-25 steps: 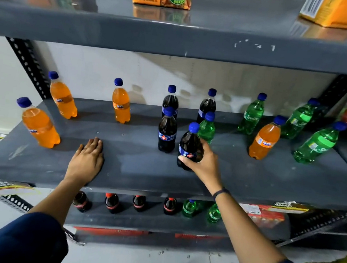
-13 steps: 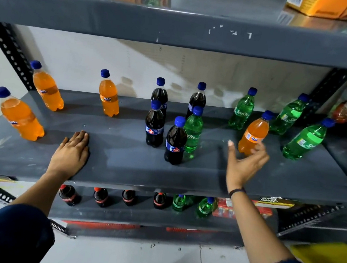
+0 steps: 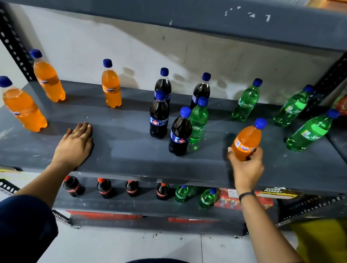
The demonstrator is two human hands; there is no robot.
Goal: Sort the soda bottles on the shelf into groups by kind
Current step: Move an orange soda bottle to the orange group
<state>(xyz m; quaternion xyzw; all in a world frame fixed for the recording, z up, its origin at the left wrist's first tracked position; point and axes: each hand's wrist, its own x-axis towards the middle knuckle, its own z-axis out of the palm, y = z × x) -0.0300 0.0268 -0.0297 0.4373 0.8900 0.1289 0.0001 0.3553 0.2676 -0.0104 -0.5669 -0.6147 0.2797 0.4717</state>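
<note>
Head view: the right hand (image 3: 246,169) grips an orange Fanta bottle (image 3: 246,142) low on its body, on the right part of the grey shelf (image 3: 123,156).
The left hand (image 3: 74,145) lies flat, palm down, fingers together on the near left of the shelf, holding nothing. Just left of the held bottle, three dark cola bottles (image 3: 180,132) and one green Sprite bottle (image 3: 198,123) stand clustered mid-shelf, with a fourth cola at the back. Three more Sprite bottles (image 3: 305,131) stand far right; three orange bottles (image 3: 24,107) stand at the left. On the lower shelf (image 3: 117,204) sit red-capped cola bottles (image 3: 103,187).
</note>
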